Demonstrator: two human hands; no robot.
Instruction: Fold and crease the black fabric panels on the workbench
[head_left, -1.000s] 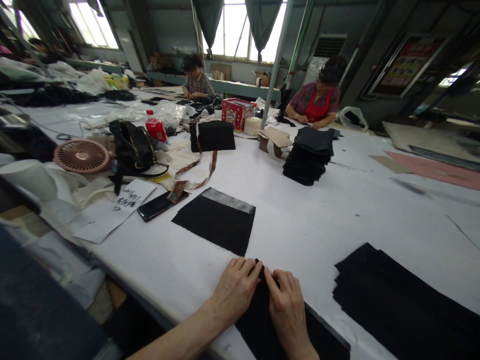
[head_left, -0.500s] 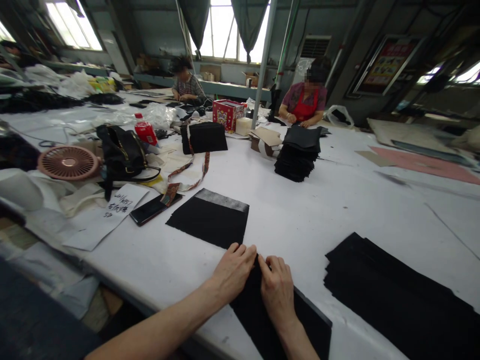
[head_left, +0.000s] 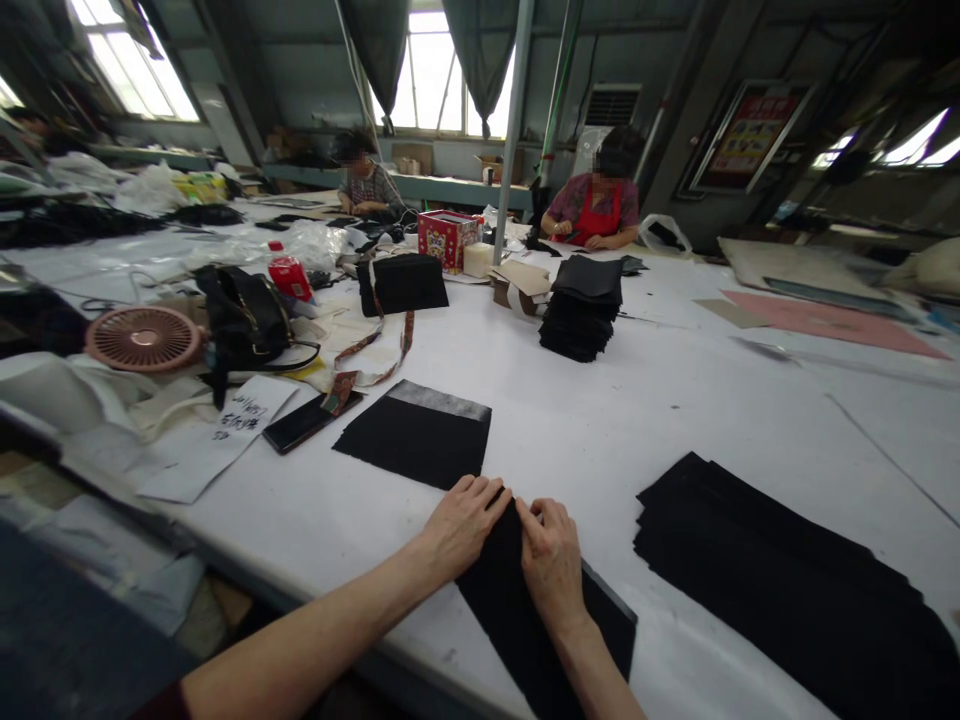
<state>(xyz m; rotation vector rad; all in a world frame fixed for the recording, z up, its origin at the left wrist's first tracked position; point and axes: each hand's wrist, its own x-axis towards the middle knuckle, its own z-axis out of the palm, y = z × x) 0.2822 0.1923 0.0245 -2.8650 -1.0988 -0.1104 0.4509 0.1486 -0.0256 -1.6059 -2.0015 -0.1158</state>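
A black sheet of fabric or leather-like material (head_left: 491,595) lies at the table's near edge under both hands. My left hand (head_left: 463,525) is closed at its far corner, fingertips pressed together on the edge. Close beside it, my right hand (head_left: 553,560) pinches the same edge, its index finger stretched toward the left fingertips and the other fingers curled. The thumbs are mostly hidden. Just beyond my left hand lies a second black piece (head_left: 420,430) with a shiny grey strip along its far edge. To the right spreads a stack of black pieces (head_left: 780,590).
A phone (head_left: 300,422), a paper with handwriting (head_left: 217,445), a pink fan (head_left: 144,338) and a black bag (head_left: 244,315) lie at left. Farther back stand a black pile (head_left: 577,315) and a red box (head_left: 448,240). Two people work across the white table (head_left: 637,420).
The view has shifted slightly, so the pile and stack appear further left. Both hands remain at the black sheet's edge, with their fingertips a little differently placed.
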